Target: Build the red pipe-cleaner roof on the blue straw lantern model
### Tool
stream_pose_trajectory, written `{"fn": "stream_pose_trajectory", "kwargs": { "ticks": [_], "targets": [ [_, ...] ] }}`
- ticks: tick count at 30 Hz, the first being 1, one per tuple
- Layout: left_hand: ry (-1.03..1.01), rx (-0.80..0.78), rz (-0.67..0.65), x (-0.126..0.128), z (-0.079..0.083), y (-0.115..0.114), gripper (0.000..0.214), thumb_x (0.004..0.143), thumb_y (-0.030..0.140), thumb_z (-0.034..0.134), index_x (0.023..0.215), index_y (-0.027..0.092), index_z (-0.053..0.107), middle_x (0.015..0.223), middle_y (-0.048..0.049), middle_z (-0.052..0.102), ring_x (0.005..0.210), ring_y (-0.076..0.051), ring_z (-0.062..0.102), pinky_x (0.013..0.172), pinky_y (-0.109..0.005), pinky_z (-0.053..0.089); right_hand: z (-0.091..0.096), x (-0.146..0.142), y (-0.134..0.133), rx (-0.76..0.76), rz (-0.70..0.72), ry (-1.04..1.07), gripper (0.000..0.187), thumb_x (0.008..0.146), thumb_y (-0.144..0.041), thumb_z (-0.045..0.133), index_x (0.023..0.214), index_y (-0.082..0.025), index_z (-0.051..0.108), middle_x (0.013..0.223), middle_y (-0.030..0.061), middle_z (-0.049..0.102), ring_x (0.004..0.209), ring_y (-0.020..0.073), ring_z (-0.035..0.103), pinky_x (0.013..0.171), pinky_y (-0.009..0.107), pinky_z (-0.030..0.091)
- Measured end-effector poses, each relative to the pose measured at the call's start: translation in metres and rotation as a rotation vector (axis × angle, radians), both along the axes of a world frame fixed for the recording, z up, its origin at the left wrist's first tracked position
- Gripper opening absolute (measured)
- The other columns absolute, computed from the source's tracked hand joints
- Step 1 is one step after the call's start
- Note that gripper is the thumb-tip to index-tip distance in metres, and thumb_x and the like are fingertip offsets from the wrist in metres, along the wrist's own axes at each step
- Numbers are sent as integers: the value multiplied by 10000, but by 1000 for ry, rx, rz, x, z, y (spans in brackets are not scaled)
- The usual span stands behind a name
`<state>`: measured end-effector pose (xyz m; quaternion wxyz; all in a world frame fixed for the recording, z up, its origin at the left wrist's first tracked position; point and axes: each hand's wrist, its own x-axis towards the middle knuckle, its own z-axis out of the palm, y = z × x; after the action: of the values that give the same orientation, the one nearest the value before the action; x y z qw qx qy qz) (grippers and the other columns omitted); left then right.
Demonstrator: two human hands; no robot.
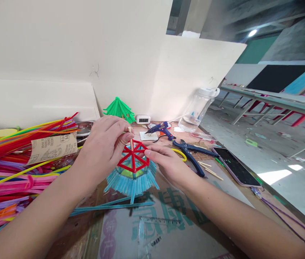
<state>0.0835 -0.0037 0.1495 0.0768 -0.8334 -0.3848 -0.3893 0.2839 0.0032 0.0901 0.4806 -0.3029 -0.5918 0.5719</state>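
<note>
My left hand point(105, 140) is closed in a pinch on the upper part of a short wooden stick point(131, 144). The stick stands upright at the middle of a red spoked frame point(133, 166) that looks made of pipe cleaners. With thumb and fingers, my right hand point(170, 162) grips the frame's right edge; its fingertips are partly hidden. Under the frame spreads a light-blue fringed skirt point(131, 185) of pipe cleaners, with a yellow-green piece showing inside. Behind my left hand stands a green pipe-cleaner roof point(118, 108).
Bundles of coloured pipe cleaners point(9, 185) fill the left side. A blue glue gun point(159, 130), pliers point(192, 154), loose sticks point(210, 171), a phone point(236, 165) and a plastic jug point(197, 111) are at the right. A clear ruler point(141, 233) lies in front.
</note>
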Motion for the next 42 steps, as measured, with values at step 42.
{"fn": "stream_pose_trajectory", "kwargs": {
  "ticks": [42],
  "targets": [
    [-51,-407,7,-35,17,4,496,926,584,487,1272,237,569,1289,-90,615,1162,-289,587,943,-427,497,52,20,-5,465,-340,-431,318,968,-492,500,1074,-214,613,1140,70,650,1099,222,572,953,357,413]
  ]
}}
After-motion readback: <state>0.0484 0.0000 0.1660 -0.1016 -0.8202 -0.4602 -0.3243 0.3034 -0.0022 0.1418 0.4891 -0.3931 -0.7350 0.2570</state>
